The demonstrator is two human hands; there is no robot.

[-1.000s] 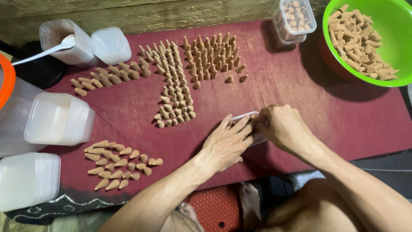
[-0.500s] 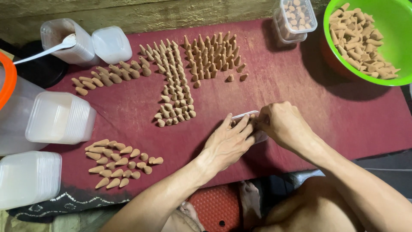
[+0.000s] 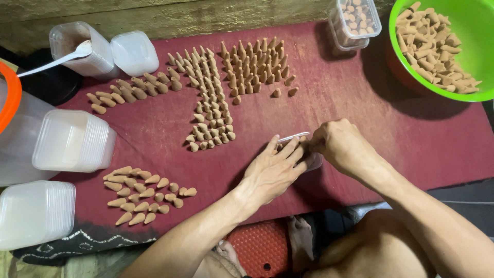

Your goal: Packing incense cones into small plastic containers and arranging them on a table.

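Observation:
My left hand and my right hand meet over a small clear plastic container on the dark red cloth. Both hands grip it from either side, and most of it is hidden under my fingers. Rows of tan cone-shaped pieces stand upright just beyond the hands. Another loose group of cones lies on its side to the left of my left forearm.
A green bowl full of cones sits at the far right, next to a clear box of cones. Stacks of clear lids and containers line the left edge. A tub with a white spoon stands at the back left.
Both hands stay on the small clear container, with only slight finger shifts. Nothing else on the cloth has moved.

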